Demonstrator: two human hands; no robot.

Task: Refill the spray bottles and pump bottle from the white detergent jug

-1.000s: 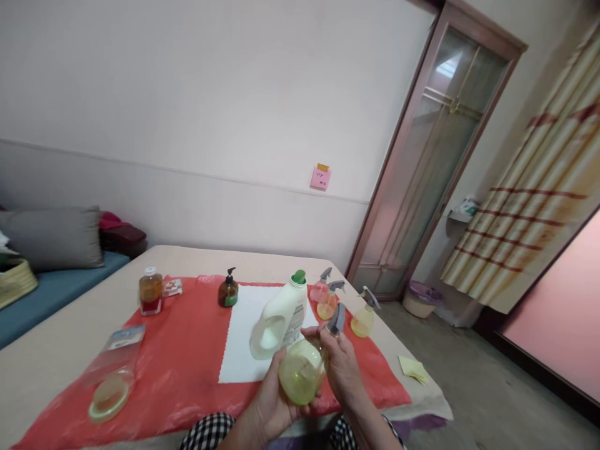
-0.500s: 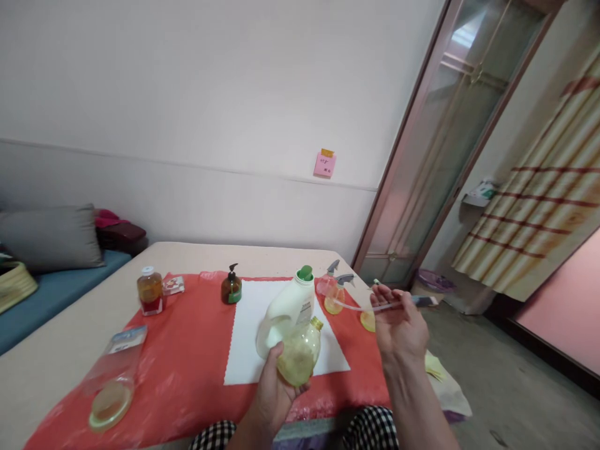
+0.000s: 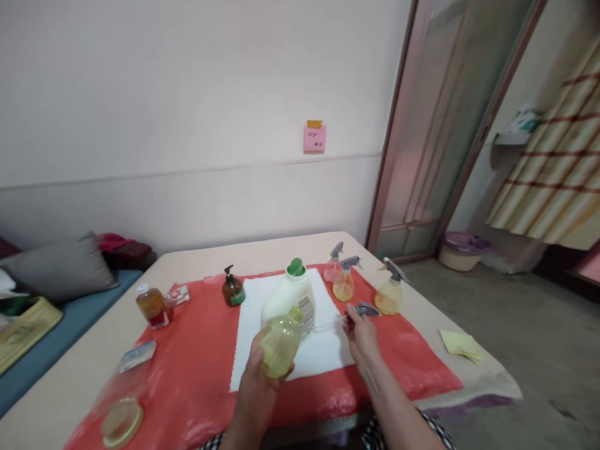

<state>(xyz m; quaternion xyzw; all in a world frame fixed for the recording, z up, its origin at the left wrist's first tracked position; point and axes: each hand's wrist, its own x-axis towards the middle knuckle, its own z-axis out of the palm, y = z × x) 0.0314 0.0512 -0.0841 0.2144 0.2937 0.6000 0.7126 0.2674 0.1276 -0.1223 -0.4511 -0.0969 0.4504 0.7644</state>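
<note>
My left hand (image 3: 260,369) is wrapped round a clear yellow spray bottle (image 3: 280,345) with its head off, tilted with the neck up and to the right. In my right hand (image 3: 360,334) is a grey trigger spray head (image 3: 367,309), its thin dip tube pointing left toward the yellow bottle; tube and bottle neck are apart. A large white jug (image 3: 290,297) with a green spout in its mouth stands just behind the yellow bottle, on a white cloth (image 3: 262,300).
To the right stand a pink spray bottle (image 3: 332,269) and two yellow ones, one nearer (image 3: 390,295) the edge. At left are a brown pump bottle (image 3: 233,290), an amber liquid bottle (image 3: 152,306) and a round lid-like piece (image 3: 122,424). Yellow paper slips (image 3: 462,345) lie at right.
My right hand has turned over and come left with the spray head, from beyond the right-hand bottles to over the cloth's right edge. The yellow bottle now tilts more rightward. The view has shifted.
</note>
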